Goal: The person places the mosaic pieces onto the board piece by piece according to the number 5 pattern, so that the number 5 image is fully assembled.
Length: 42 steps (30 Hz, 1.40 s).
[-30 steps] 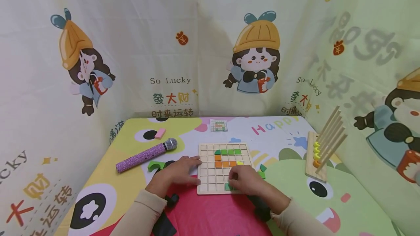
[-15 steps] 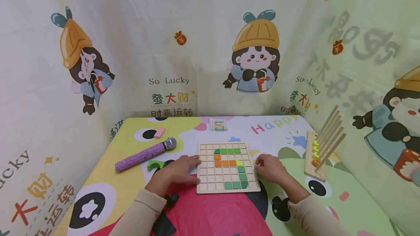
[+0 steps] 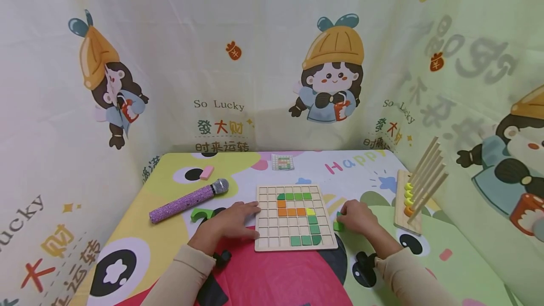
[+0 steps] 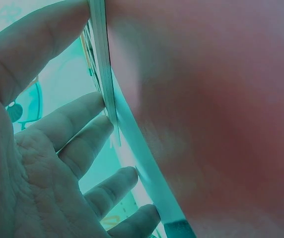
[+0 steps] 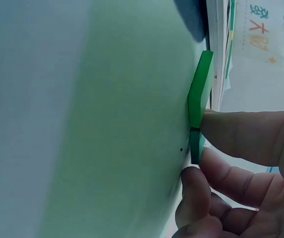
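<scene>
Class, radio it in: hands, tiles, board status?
Left hand flat, steadying the grid board. Right hand pinching a green tile on the table beside the board. Nothing blocking.

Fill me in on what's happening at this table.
A person is working at a wooden grid board partly filled with green, orange and yellow tiles. The left hand rests flat against the board's left edge. The right hand pinches a small green tile on the mat just right of the board, next to another green tile.
</scene>
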Available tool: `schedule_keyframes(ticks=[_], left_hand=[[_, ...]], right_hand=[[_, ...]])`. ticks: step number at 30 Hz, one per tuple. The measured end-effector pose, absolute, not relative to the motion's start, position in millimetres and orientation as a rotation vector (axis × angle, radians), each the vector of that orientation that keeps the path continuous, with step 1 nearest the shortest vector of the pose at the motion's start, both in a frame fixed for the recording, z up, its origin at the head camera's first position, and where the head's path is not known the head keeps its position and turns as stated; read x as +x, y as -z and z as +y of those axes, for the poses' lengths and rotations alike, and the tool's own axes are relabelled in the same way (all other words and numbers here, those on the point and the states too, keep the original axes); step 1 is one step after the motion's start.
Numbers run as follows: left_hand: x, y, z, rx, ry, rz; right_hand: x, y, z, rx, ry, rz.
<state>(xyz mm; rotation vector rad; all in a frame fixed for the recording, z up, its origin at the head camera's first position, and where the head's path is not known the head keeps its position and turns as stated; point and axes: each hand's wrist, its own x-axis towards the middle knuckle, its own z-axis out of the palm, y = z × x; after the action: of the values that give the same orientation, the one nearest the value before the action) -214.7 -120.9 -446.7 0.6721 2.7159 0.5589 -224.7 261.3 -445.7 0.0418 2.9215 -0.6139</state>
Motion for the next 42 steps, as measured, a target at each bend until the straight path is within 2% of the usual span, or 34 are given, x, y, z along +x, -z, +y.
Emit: schedule_keyframes(ticks=[22, 33, 42], left_hand=[[-216, 446, -120, 0.661, -0.557, 2.723], [-217, 447, -120, 0.641, -0.544, 2.716], [-216, 444, -119, 0.656, -0.541, 2.716]], right_hand=[[-229, 447, 263, -0.199, 0.793, 3.026], [-211, 439, 225, -0.259, 1.1, 2.847], [-197, 433, 192, -0.435, 1.123, 2.742]])
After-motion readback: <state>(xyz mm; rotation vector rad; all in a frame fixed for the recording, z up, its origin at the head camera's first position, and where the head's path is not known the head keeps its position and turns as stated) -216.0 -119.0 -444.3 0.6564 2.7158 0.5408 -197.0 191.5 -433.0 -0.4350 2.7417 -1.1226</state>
